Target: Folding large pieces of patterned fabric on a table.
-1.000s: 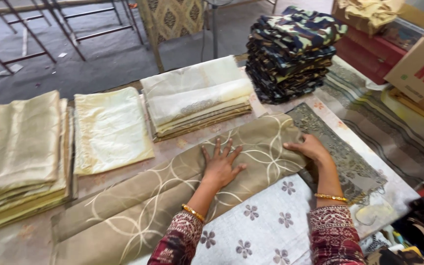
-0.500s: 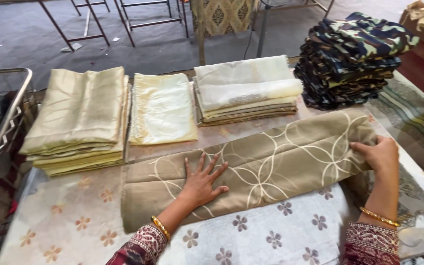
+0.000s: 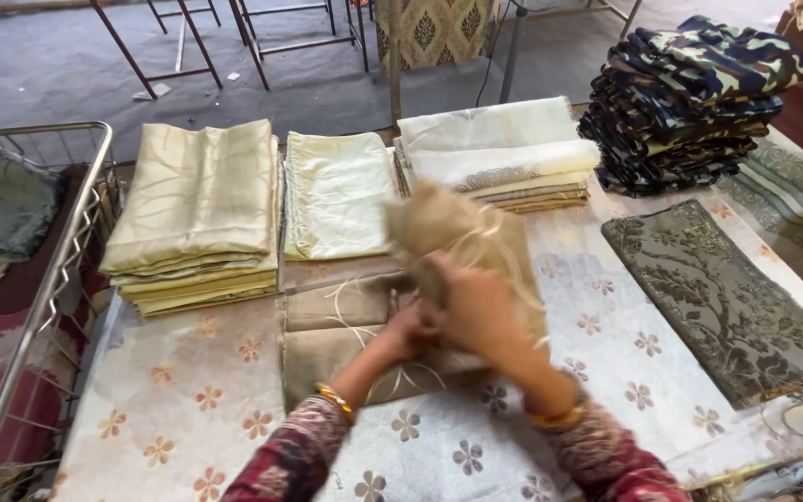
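A tan cloth with pale looping lines (image 3: 336, 344) lies half folded on the flowered table cover (image 3: 206, 409). My right hand (image 3: 476, 311) grips its right end, a blurred flap (image 3: 453, 232) lifted over the lower part. My left hand (image 3: 411, 325) presses on the cloth where the flap bends, just left of the right hand. Both wrists wear gold bangles.
Behind the cloth stand a cream-gold folded stack (image 3: 197, 209), a pale yellow piece (image 3: 336, 191), a white-and-beige stack (image 3: 494, 153) and a camouflage pile (image 3: 690, 98). A dark patterned cloth (image 3: 727, 302) lies at right. A metal trolley rail (image 3: 48, 288) runs along the left.
The long tan cloth lay flat with my hands apart on it. Now my right hand has swung its right end up and leftward over the middle, and my hands have come together.
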